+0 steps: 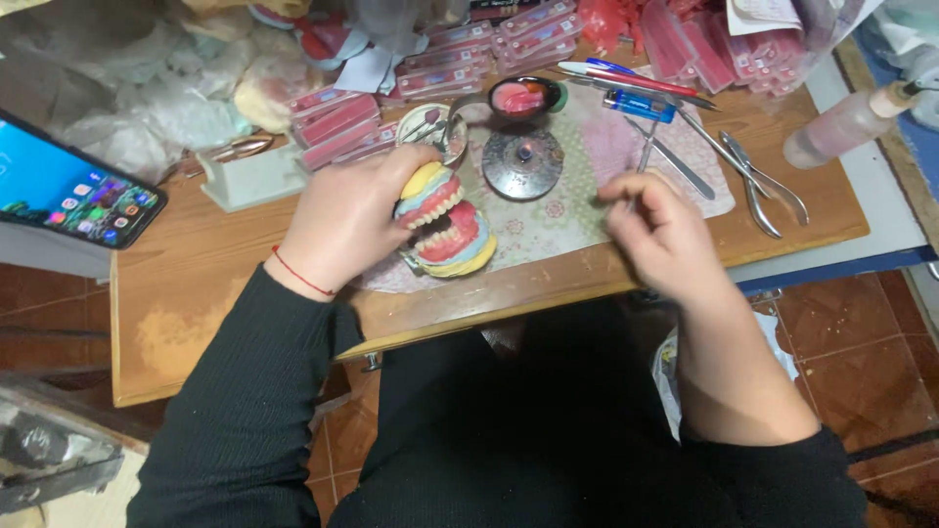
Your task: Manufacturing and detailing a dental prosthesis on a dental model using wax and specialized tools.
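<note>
Denture model (442,223) gripped in my left hand (344,223), propped on patterned cloth (577,196) at table (196,274) edge, tilted so pink wax gums and pale teeth face me. My right hand (657,227) pinched shut on thin metal tool (644,161), tip up. Round metal lid (522,161), lighter (638,105), pliers (763,186) lie near.

the denture model (442,221) sits upright at the front of the wooden table, on the edge of a pale patterned cloth. it is two arches hinged open: yellow and pale blue bases, pink gums, rows of white teeth facing right. the thin metal tool (643,161) stands nearly upright, a slim grey rod over the cloth, well apart from the model, to its right.
</note>
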